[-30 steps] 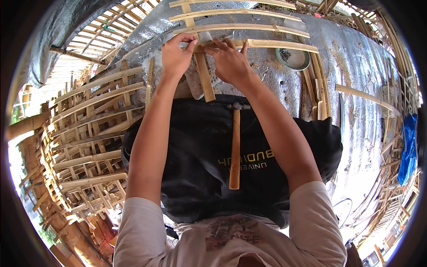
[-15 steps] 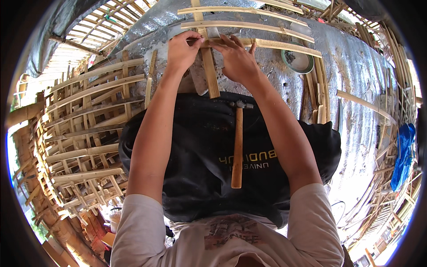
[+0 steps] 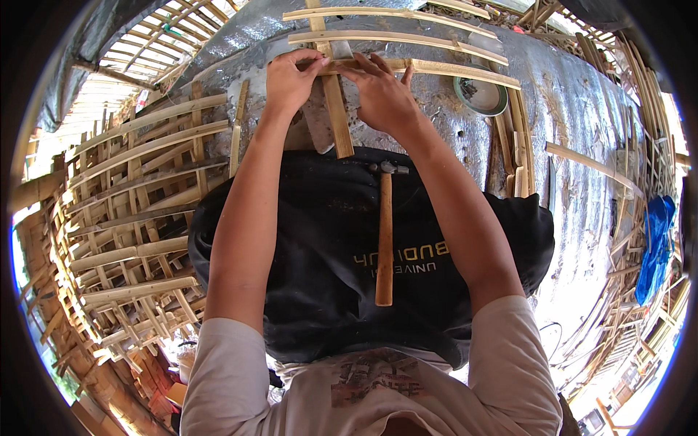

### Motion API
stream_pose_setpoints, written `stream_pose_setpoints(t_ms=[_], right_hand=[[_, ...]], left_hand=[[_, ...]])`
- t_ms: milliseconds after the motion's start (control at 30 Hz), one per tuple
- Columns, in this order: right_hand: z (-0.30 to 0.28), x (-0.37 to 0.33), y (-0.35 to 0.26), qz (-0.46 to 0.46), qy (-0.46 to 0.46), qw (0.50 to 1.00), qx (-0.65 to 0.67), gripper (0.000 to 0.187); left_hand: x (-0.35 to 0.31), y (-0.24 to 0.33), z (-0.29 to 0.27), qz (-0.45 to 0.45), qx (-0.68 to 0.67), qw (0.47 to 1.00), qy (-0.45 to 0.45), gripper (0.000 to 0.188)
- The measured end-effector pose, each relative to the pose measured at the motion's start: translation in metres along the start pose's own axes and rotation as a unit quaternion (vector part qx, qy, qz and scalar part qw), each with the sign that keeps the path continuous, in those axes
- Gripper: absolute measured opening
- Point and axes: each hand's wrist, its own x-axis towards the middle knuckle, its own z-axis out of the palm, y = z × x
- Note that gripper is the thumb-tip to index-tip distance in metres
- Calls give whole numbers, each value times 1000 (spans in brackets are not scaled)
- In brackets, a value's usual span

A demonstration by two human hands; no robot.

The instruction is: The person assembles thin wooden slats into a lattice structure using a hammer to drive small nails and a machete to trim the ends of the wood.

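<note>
Head view shows me, largest first, a silvery foil-covered work surface (image 3: 582, 109) spreading far and right, with a black cloth (image 3: 320, 240) draped over my lap in the near middle. To the left stands a big stack of finished bamboo lattice frames (image 3: 123, 218).

On the foil at the far middle lies the bamboo frame in hand: three long horizontal slats (image 3: 392, 40) crossed by one upright slat (image 3: 338, 120) whose near end reaches down to the edge of the black cloth. A wooden-handled hammer (image 3: 384, 232) rests untouched on the cloth, head far, handle pointing near. A small round green dish (image 3: 481, 94) sits on the foil to the right of the frame; what it holds is too small to tell.

My left hand (image 3: 291, 80) and right hand (image 3: 382, 94) meet at the crossing of the upright slat and the nearest horizontal slat. Both have fingers curled down and pinching at that joint, left on its left side, right on its right; whether a nail sits between the fingertips I cannot tell.

Since a second ago the upright slat has straightened from a slight tilt and both hands have crept farther onto the crossing. I judge the joint is being aligned, and fastening has not begun.
</note>
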Motion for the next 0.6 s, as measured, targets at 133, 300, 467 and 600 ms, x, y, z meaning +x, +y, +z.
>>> stream_pose_setpoints(t_ms=[133,300,467,600], right_hand=[[3,1,3,-1,5,1000,-10,70],[5,1,0,-6,13,1000,3,69],[5,1,1,-7,16,1000,-1,69],[5,1,2,-4,15,1000,7,69]], left_hand=[[1,-1,2,3,-5,1000,4,26],[2,-7,3,90,4,995,31,21],[1,-11,9,122,3,991,49,16],[-6,-5,14,122,4,991,61,16]])
